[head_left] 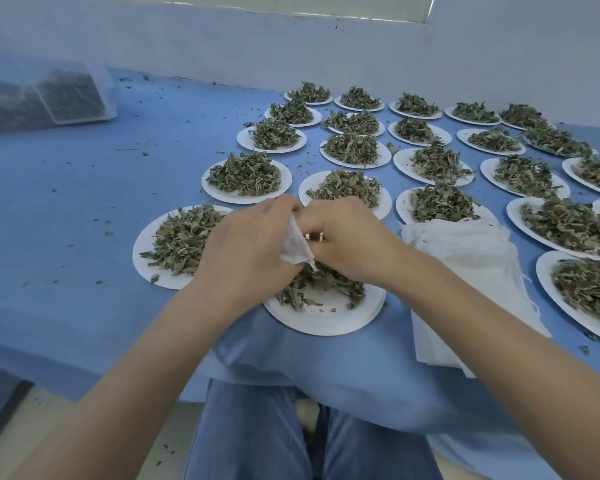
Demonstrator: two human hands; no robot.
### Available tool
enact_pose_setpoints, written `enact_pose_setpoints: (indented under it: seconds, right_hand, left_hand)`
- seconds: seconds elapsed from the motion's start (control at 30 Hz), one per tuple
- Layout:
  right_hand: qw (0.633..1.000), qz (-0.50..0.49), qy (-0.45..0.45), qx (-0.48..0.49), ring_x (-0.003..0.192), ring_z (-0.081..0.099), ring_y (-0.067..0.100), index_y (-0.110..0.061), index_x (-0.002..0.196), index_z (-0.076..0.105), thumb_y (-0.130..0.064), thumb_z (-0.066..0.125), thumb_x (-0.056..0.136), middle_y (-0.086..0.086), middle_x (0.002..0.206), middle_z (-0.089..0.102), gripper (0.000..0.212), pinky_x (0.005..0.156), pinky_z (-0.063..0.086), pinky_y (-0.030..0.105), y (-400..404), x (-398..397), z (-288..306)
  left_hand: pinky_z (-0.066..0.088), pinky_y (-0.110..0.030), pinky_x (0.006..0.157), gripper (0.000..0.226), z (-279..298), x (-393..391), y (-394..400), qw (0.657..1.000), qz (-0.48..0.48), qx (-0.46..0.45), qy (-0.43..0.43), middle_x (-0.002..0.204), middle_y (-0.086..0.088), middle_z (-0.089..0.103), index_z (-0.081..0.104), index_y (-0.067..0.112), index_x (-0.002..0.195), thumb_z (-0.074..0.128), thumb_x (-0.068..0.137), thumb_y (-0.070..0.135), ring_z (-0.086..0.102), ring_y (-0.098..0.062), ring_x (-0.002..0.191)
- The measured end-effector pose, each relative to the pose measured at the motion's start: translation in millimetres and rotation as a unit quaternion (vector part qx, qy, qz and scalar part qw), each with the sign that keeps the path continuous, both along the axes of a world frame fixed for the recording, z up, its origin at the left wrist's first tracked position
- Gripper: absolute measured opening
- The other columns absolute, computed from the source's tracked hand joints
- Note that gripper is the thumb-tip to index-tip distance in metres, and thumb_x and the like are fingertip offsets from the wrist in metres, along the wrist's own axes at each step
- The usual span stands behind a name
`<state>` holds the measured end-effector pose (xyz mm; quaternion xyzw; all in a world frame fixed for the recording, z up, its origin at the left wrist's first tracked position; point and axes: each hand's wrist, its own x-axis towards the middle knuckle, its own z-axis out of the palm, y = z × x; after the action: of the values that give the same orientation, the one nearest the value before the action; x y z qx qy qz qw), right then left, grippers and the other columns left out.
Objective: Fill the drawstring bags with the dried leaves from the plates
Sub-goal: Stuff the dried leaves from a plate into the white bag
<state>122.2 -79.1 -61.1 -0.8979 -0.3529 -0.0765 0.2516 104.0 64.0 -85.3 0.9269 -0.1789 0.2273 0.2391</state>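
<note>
Your left hand (246,247) and right hand (343,237) met over the nearest plate (326,317), fingers of both curled and pinching a small white drawstring bag (296,247) between them. The bag hung just above the dried leaves (321,284) heaped on that plate. Just to the right lay a stack of empty bags (471,271) on the blue table (84,202). More leaf-filled plates (246,174) spread out to the far right.
</note>
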Motion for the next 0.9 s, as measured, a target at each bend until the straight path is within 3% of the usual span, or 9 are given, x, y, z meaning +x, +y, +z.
enact_pose_setpoints:
  seconds: [0.07, 0.17, 0.2, 0.3, 0.37, 0.47, 0.6, 0.77, 0.9]
  right_hand:
    - [0.999, 0.033, 0.034, 0.003, 0.069, 0.056, 0.021, -0.012, 0.087, 0.074, -0.001, 0.060, 0.083, -0.007, 0.067, 0.059, 0.018, 0.065, 0.037, 0.025, -5, -1, 4]
    - [0.979, 0.006, 0.116, 0.168, 0.072, 0.062, 0.000, -0.021, 0.100, 0.073, -0.009, 0.064, 0.087, -0.017, 0.080, 0.068, 0.020, 0.072, 0.045, 0.014, -18, 0, 9]
    - [0.977, -0.018, 0.110, 0.182, 0.075, 0.063, -0.001, -0.022, 0.099, 0.073, -0.011, 0.065, 0.087, -0.015, 0.083, 0.070, 0.018, 0.074, 0.048, 0.015, -20, 1, 8]
    - [0.998, -0.056, 0.030, 0.000, 0.076, 0.059, 0.004, -0.023, 0.104, 0.071, -0.019, 0.062, 0.088, -0.007, 0.091, 0.068, 0.019, 0.081, 0.048, 0.022, -20, 7, 0]
    - [0.994, -0.034, 0.034, -0.098, 0.080, 0.053, 0.006, -0.024, 0.112, 0.067, -0.031, 0.063, 0.086, -0.004, 0.099, 0.062, 0.028, 0.084, 0.045, 0.028, -15, 5, -8]
    - [0.976, -0.027, 0.045, -0.211, 0.098, 0.053, 0.016, -0.027, 0.126, 0.057, -0.049, 0.061, 0.082, -0.001, 0.115, 0.053, 0.049, 0.086, 0.045, 0.031, -1, 1, -19]
    - [0.958, -0.022, 0.022, -0.283, 0.105, 0.055, 0.024, -0.022, 0.125, 0.057, -0.045, 0.054, 0.089, 0.001, 0.117, 0.053, 0.043, 0.083, 0.047, 0.037, 7, 4, -23]
    - [0.972, -0.012, -0.010, -0.232, 0.105, 0.052, 0.019, -0.022, 0.119, 0.063, -0.040, 0.055, 0.091, 0.001, 0.109, 0.062, 0.034, 0.085, 0.041, 0.033, -3, 7, -18]
    - [0.995, -0.036, -0.020, -0.089, 0.090, 0.048, 0.006, -0.025, 0.110, 0.069, -0.039, 0.063, 0.085, -0.007, 0.102, 0.068, 0.029, 0.073, 0.033, 0.017, -23, 8, -3]
  left_hand:
    - [0.032, -0.028, 0.063, 0.045, 1, 0, 3, 1.000, -0.002, -0.004, -0.007, 0.099, 0.000, 0.064, 0.056, 0.019, 0.113, 0.063, 0.069, 0.027, 0.059, -0.028, 0.083]
    - [0.029, -0.029, 0.059, 0.054, 4, 3, 14, 0.999, 0.042, 0.020, -0.016, 0.087, 0.003, 0.057, 0.048, 0.022, 0.120, 0.067, 0.069, 0.028, 0.057, -0.030, 0.077]
    - [0.028, -0.030, 0.058, 0.058, 5, 5, 18, 0.998, 0.057, 0.025, -0.013, 0.081, 0.006, 0.051, 0.045, 0.022, 0.121, 0.067, 0.068, 0.028, 0.053, -0.029, 0.073]
    - [0.027, -0.031, 0.055, 0.064, 8, 8, 25, 0.996, 0.080, 0.032, -0.003, 0.067, 0.009, 0.042, 0.041, 0.021, 0.122, 0.069, 0.065, 0.032, 0.044, -0.025, 0.067]
    - [0.027, -0.031, 0.052, 0.061, 8, 9, 27, 0.997, 0.075, 0.027, 0.001, 0.062, 0.012, 0.039, 0.042, 0.019, 0.118, 0.066, 0.064, 0.035, 0.044, -0.025, 0.064]
    - [0.028, -0.031, 0.052, 0.054, 7, 9, 26, 0.998, 0.065, 0.021, 0.014, 0.067, 0.007, 0.044, 0.043, 0.017, 0.111, 0.068, 0.065, 0.034, 0.044, -0.026, 0.064]
    - [0.027, -0.031, 0.057, 0.052, 2, 10, 27, 0.998, 0.058, 0.034, 0.003, 0.076, 0.003, 0.047, 0.048, 0.013, 0.111, 0.074, 0.067, 0.026, 0.046, -0.026, 0.069]
    - [0.032, -0.031, 0.060, 0.049, -2, 12, 30, 0.997, 0.059, 0.039, -0.010, 0.080, -0.007, 0.060, 0.052, 0.012, 0.109, 0.073, 0.067, 0.026, 0.054, -0.033, 0.075]
    - [0.030, -0.027, 0.049, 0.041, -3, 11, 29, 0.997, 0.067, 0.026, 0.027, 0.067, 0.014, 0.043, 0.049, 0.020, 0.107, 0.068, 0.070, 0.020, 0.042, -0.021, 0.068]
